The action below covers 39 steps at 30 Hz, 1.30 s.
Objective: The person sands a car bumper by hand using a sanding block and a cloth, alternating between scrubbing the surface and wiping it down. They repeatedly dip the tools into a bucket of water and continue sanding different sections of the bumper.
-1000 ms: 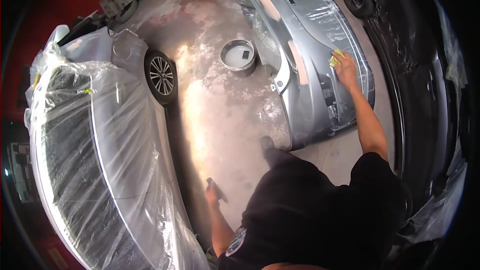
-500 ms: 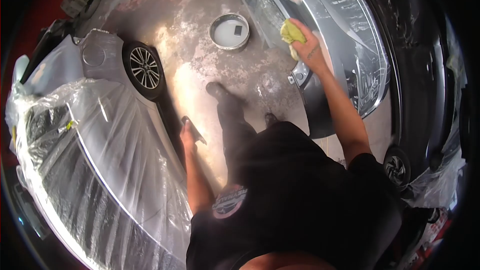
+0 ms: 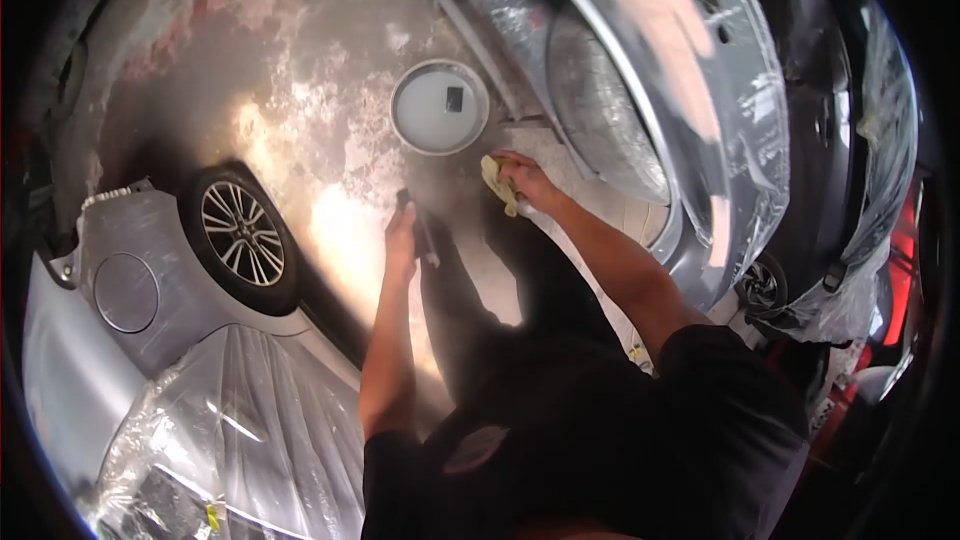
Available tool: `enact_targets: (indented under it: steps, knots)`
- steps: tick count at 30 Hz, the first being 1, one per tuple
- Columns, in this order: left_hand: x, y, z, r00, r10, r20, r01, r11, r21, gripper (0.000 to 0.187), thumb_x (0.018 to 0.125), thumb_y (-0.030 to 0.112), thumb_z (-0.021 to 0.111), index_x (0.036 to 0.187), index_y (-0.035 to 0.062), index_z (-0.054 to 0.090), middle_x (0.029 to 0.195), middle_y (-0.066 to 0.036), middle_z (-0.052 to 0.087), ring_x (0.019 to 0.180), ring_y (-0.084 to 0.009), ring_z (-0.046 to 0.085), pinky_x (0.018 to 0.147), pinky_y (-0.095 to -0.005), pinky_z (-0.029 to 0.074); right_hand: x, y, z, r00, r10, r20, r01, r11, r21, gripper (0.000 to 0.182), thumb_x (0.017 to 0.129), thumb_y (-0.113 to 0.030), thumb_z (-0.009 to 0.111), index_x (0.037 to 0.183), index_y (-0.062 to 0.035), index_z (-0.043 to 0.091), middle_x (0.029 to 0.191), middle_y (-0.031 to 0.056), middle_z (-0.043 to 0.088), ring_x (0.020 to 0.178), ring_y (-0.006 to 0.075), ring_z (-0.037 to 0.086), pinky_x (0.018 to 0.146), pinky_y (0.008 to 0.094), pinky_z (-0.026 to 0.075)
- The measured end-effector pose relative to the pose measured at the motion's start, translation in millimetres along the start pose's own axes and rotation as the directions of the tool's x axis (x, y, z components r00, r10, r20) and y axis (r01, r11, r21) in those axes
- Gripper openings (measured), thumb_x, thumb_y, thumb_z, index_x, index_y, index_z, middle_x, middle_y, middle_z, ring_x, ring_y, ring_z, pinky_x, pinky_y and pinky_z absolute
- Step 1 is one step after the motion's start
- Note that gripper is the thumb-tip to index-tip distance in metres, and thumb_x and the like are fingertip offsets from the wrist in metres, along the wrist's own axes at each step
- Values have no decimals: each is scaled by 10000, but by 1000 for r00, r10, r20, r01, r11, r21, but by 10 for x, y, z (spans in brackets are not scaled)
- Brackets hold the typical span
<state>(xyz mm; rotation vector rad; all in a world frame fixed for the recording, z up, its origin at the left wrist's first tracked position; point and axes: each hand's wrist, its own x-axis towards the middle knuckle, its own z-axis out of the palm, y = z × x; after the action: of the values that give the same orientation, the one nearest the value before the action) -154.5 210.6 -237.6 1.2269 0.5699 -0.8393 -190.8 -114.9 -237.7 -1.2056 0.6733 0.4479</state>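
My right hand (image 3: 527, 182) is closed around a crumpled yellow cloth (image 3: 497, 180), held above the floor just below the bucket. Fingers of my left hand (image 3: 400, 238) are wrapped around a narrow, flat dark piece (image 3: 403, 198); its exact kind cannot be made out. Between and beyond both hands stands a round bucket (image 3: 440, 153) of cloudy whitish water. A small dark rectangular pad (image 3: 454, 99) shows in the water. To the right is a grey car panel (image 3: 740, 130) with pinkish filler patches (image 3: 690, 50) and plastic film on it.
A silver car with a spoked wheel (image 3: 243, 233) stands at left, partly under clear plastic sheeting (image 3: 270, 430). A dark car (image 3: 825, 110) is at far right, with more film hanging by it. The concrete floor (image 3: 300, 100) is stained and blotchy.
My right hand has come off the grey panel and moved left and down with the cloth. My left hand has risen slightly, still holding the dark piece. The view has turned and shifted forward.
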Motion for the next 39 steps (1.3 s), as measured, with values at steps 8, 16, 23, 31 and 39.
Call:
enact_targets:
  steps: [8,16,23,31,39]
  knots:
    - [2484,-137,544,999,-7,-49,1,991,-131,526,1082,343,661,1472,0,579,1306,-101,696,1186,-211,651,1057,-356,499,2799,1086,-56,987,-138,-88,66,827,-558,538,962,-94,609,1498,-50,603,1303,119,738,1149,208,708,1012,330,548]
    - [5096,-1147,420,915,173,-364,-80,963,256,562,1051,312,667,1460,-54,544,1307,-199,682,1126,-290,685,944,-410,556,4604,1991,-496,795,-573,202,386,221,-896,461,911,-205,715,1349,-67,674,1197,216,744,1140,422,686,1020,499,527]
    - [5172,-1560,366,944,7,-331,94,953,287,577,1023,393,704,1381,-45,597,1337,-216,687,1178,-322,680,989,-451,540,4565,2055,-506,929,-367,56,253,516,-818,337,874,-155,702,1186,-30,731,1108,155,752,1068,318,705,909,432,562]
    - [3757,-297,684,998,-69,5,66,924,-377,492,1072,415,659,1374,27,645,1308,-124,698,1142,-248,669,1006,-398,543,2218,-133,587,872,-318,-371,349,937,17,531,878,-92,668,1407,-44,656,1276,95,713,1104,167,674,923,294,558]
    - [1975,1396,777,982,164,-95,-173,981,-89,434,1111,404,619,1354,48,663,1212,-58,712,1069,-177,662,964,-349,541,-809,-3076,85,336,-915,224,619,35,-784,533,805,-19,679,1335,-65,704,1441,221,569,1288,419,617,1087,496,508]
